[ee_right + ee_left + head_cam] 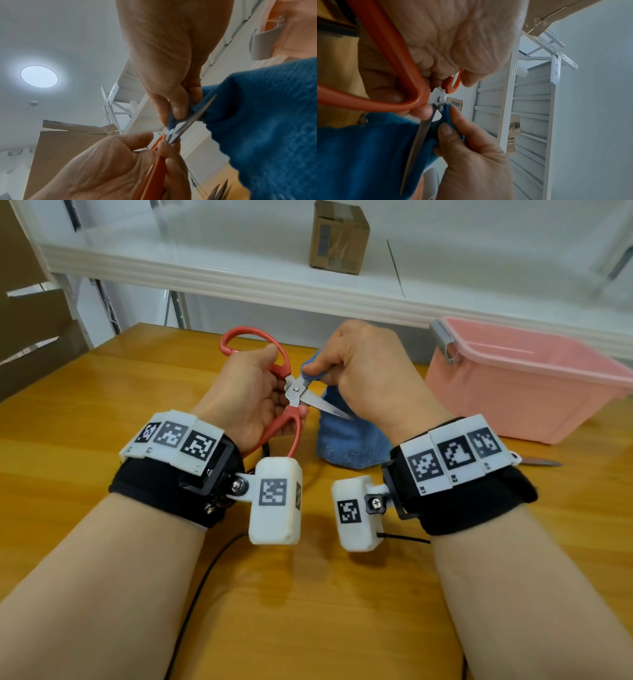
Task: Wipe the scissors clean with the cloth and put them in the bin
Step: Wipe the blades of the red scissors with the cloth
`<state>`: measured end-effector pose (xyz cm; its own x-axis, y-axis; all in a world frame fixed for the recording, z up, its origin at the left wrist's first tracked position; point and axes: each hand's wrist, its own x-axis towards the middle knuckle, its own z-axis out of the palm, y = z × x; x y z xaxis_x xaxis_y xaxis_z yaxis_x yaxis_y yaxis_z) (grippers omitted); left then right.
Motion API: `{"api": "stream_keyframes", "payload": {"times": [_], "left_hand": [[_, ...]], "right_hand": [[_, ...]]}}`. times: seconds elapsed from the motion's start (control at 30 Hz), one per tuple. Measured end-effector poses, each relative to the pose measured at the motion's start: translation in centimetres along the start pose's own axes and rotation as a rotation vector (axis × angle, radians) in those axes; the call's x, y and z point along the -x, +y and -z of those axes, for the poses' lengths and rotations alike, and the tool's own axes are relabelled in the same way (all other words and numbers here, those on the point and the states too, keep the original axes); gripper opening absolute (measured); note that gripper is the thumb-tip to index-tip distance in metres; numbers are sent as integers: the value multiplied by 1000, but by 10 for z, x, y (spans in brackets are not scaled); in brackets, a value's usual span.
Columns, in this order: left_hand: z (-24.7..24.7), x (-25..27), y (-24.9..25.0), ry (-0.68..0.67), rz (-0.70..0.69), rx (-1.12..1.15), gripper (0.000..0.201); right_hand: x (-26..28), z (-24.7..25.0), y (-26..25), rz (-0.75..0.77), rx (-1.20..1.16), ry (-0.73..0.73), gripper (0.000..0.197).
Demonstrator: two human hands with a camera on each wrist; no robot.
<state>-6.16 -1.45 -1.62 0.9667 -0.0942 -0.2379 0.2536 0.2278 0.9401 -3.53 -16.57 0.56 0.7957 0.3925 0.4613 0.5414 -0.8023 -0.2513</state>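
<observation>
Left hand (250, 392) grips red-handled steel scissors (294, 395) by the handles, blades pointing toward right hand (370, 374), which pinches blue microfibre cloth (349, 440) around one blade near the pivot; pink plastic bin (534, 392) sits right, nearer the right hand.

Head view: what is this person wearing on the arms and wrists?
Forearms are bare, no sleeves or gloves. Behind the left hand and the right hand, each wrist carries a black fabric strap topped by white blocks printed with black-and-white square codes. A white boxy module, also coded, hangs off each strap on a screwed bracket. Thin black cables trail from both.
</observation>
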Motion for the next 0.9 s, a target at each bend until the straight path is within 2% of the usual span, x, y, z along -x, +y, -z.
{"api": "stream_keyframes", "payload": {"times": [0.07,0.17,0.23,0.4,0.43,0.5,0.57,0.6,0.67,0.77,0.9], "left_hand": [[0,0,0,-1,-4,17,41],[1,-1,-1,4,-5,14,58],[1,-1,-1,15,-13,12,57],[-1,-1,-1,11,-23,-1,42],[-1,-1,-1,12,-23,-9,41],[-1,-1,-2,8,-23,-13,42],[-1,-1,-2,1,-17,-11,43],[-1,-2,-2,2,-15,-10,43],[-1,-1,-2,7,-26,-6,38],[-3,2,-1,22,-50,-28,29],[-8,3,-5,33,-35,-90,10]], "right_hand": [[0,3,1,-56,-77,-60,15],[4,7,-7,89,-54,-168,18],[3,7,-5,60,-89,-175,17],[0,0,8,-16,-45,93,21],[-1,1,9,-37,-43,99,19],[-5,7,7,-86,-93,-14,13],[-5,10,4,-60,-95,-157,16],[-4,11,3,-36,-84,-172,15],[-1,8,5,-14,-107,-80,13],[0,5,14,-42,-50,94,23],[1,10,17,-94,-3,100,26]]}}
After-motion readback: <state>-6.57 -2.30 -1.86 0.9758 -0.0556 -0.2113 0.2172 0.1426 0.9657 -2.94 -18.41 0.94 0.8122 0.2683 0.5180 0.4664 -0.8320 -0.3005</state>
